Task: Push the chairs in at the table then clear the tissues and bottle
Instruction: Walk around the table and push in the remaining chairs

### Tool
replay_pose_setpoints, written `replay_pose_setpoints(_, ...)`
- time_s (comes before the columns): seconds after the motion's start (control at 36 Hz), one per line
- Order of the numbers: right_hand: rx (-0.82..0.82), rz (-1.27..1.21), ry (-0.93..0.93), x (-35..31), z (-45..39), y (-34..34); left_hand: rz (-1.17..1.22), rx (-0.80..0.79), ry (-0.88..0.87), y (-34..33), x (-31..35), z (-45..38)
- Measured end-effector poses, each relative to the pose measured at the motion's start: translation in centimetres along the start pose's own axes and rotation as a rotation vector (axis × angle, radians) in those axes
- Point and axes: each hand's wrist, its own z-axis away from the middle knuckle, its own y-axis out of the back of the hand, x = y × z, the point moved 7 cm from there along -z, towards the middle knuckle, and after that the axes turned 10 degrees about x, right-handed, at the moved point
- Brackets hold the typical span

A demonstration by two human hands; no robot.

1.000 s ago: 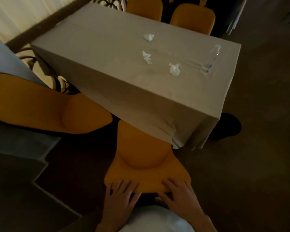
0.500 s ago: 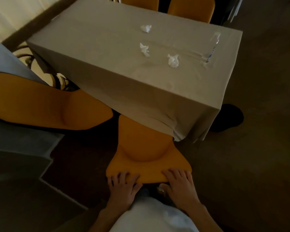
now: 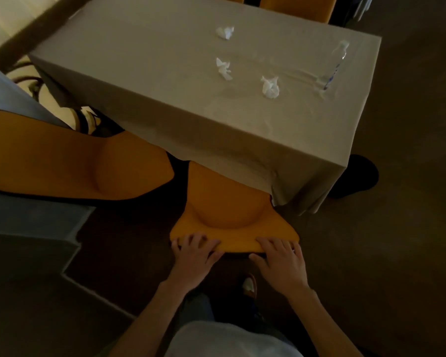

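An orange chair (image 3: 227,202) stands at the near side of the table (image 3: 165,81), its seat partly under the grey tablecloth. My left hand (image 3: 193,256) and my right hand (image 3: 281,261) both rest on the top edge of its backrest, fingers curled over it. A second orange chair (image 3: 70,161) stands to the left, pulled out from the table. Three crumpled white tissues (image 3: 225,32) (image 3: 223,68) (image 3: 270,86) lie on the tabletop. A clear plastic bottle (image 3: 335,65) stands near the table's right edge.
Two more orange chairs (image 3: 296,6) stand at the far side of the table. A dark round object (image 3: 355,176) sits on the floor by the table's near right corner. A grey cloth-covered surface (image 3: 8,99) and a step edge (image 3: 70,243) are on the left.
The chair has slid further under the table with both hands on its backrest. I have stepped closer, so the table looks nearer.
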Motion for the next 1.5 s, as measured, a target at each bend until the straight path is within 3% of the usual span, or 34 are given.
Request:
replay_pose_setpoints(0.33,0.056,-0.02,-0.129,-3.0,-6.6,1.9,-0.013,0.102,-0.205,4.5,-2.9,-9.9)
replay_pose_setpoints(0.44,0.071,-0.039,-0.18,-3.9,-8.4,2.1,-0.033,-0.016,-0.23,5.2,-3.8,-12.8)
replay_pose_setpoints(0.58,0.065,-0.106,-0.207,-4.0,-10.1,1.8,-0.006,0.047,-0.258,5.9,-4.5,-14.7)
replay_pose_setpoints(0.94,0.117,-0.186,-0.4,-6.1,-13.7,2.6,-0.017,-0.065,-0.318,7.4,-5.9,-18.9)
replay_pose_setpoints(1.14,0.053,-0.187,-0.354,-6.1,-15.5,2.9,-0.012,-0.064,-0.338,8.2,-6.3,-21.5)
replay_pose_setpoints(1.5,0.115,-0.186,-0.359,-4.7,-20.1,4.6,-0.035,-0.01,-0.374,9.5,-5.6,-26.8)
